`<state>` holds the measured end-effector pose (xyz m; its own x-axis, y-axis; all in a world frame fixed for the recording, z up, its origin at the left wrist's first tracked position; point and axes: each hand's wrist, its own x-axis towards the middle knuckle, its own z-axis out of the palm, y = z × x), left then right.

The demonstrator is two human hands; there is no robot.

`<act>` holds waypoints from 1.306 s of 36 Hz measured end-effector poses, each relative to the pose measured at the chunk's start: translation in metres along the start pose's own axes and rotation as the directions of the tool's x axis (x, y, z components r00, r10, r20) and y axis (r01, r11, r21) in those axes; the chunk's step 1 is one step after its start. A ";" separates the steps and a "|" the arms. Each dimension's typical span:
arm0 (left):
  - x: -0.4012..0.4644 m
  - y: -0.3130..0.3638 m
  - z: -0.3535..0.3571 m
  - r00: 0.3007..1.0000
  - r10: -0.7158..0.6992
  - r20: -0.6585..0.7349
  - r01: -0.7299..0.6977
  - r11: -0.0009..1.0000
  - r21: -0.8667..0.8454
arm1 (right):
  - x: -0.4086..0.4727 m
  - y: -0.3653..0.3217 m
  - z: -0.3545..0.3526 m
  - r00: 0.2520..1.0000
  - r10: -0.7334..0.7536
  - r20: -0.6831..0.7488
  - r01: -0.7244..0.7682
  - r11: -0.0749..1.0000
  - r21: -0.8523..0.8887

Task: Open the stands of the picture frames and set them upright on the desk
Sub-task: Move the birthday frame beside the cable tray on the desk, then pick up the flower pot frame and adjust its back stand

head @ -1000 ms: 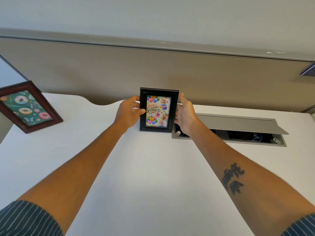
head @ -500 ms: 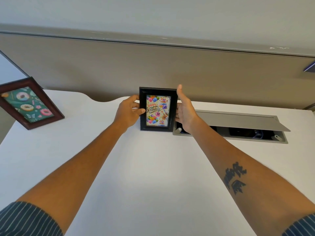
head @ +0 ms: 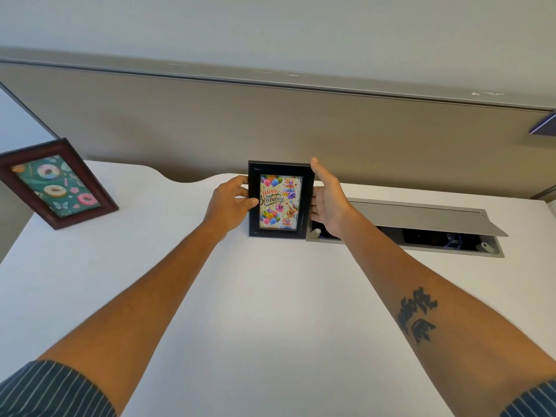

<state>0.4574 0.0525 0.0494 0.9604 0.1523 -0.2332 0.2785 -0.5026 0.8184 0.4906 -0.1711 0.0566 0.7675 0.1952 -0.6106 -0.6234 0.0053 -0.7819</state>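
A black picture frame (head: 279, 200) with a "Happy Birthday" balloon print stands upright near the back of the white desk (head: 270, 296). My left hand (head: 231, 203) grips its left edge, thumb on the front rim. My right hand (head: 326, 200) is flat and open against the frame's right edge, fingers pointing up. Its stand is hidden behind it. A brown wooden frame (head: 55, 183) with a donut print stands tilted at the desk's far left.
An open grey cable hatch (head: 421, 218) is set into the desk just right of the black frame, with sockets and cables inside. A beige partition wall (head: 270, 124) runs along the back edge.
My right hand has loosened from the frame's right edge and opened flat, fingers straightening upward. The frame has barely moved; the camera view shifted slightly.
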 end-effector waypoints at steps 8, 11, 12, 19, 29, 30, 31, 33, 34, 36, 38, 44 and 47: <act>-0.010 -0.006 0.002 0.999 0.017 -0.032 -0.018 0.999 -0.039 | -0.021 -0.001 0.000 0.990 -0.070 -0.120 0.059 0.994 -0.094; -0.023 -0.011 0.004 0.995 0.058 -0.077 -0.058 0.998 0.007 | -0.032 0.000 0.001 0.958 -0.128 -0.258 0.080 0.979 -0.189; -0.028 -0.012 0.005 0.994 0.069 -0.085 -0.067 0.997 0.028 | -0.036 0.001 0.000 0.940 -0.154 -0.304 0.079 0.966 -0.245; -0.079 -0.029 0.014 0.995 0.090 -0.040 -0.080 0.976 0.202 | -0.069 0.055 -0.024 0.841 -0.444 -0.308 0.206 0.790 -0.577; -0.182 -0.045 0.042 0.961 0.277 0.003 -0.251 0.864 0.436 | -0.162 0.138 -0.049 0.769 -0.628 -0.122 0.151 0.364 -0.919; -0.192 -0.046 0.045 0.960 0.279 0.014 -0.256 0.860 0.441 | -0.172 0.145 -0.052 0.764 -0.636 -0.110 0.155 0.346 -0.925; -0.201 -0.046 0.049 0.961 0.275 0.024 -0.257 0.859 0.442 | -0.182 0.153 -0.054 0.762 -0.639 -0.105 0.156 0.338 -0.928; -0.219 -0.046 0.056 0.963 0.266 0.047 -0.258 0.860 0.440 | -0.202 0.169 -0.059 0.758 -0.644 -0.102 0.152 0.326 -0.933; -0.228 -0.046 0.060 0.963 0.262 0.060 -0.262 0.861 0.436 | -0.211 0.177 -0.062 0.753 -0.650 -0.101 0.152 0.321 -0.935; -0.246 -0.044 0.068 0.961 0.262 0.086 -0.273 0.862 0.427 | -0.229 0.193 -0.067 0.745 -0.659 -0.106 0.156 0.327 -0.932; -0.264 -0.042 0.076 0.959 0.261 0.111 -0.284 0.864 0.415 | -0.246 0.209 -0.072 0.736 -0.667 -0.115 0.159 0.336 -0.928; -0.313 -0.030 0.107 0.949 0.252 0.192 -0.310 0.862 0.401 | -0.292 0.257 -0.091 0.726 -0.668 -0.164 0.130 0.367 -0.921; -0.333 -0.027 0.123 0.937 0.266 0.227 -0.338 0.855 0.393 | -0.315 0.278 -0.102 0.718 -0.674 -0.176 0.119 0.368 -0.922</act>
<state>0.1309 -0.0893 0.0407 0.9756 -0.1842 -0.1199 -0.0837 -0.8160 0.5719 0.0909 -0.3306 0.0182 0.9972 -0.0357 0.0663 0.0002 -0.8793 -0.4763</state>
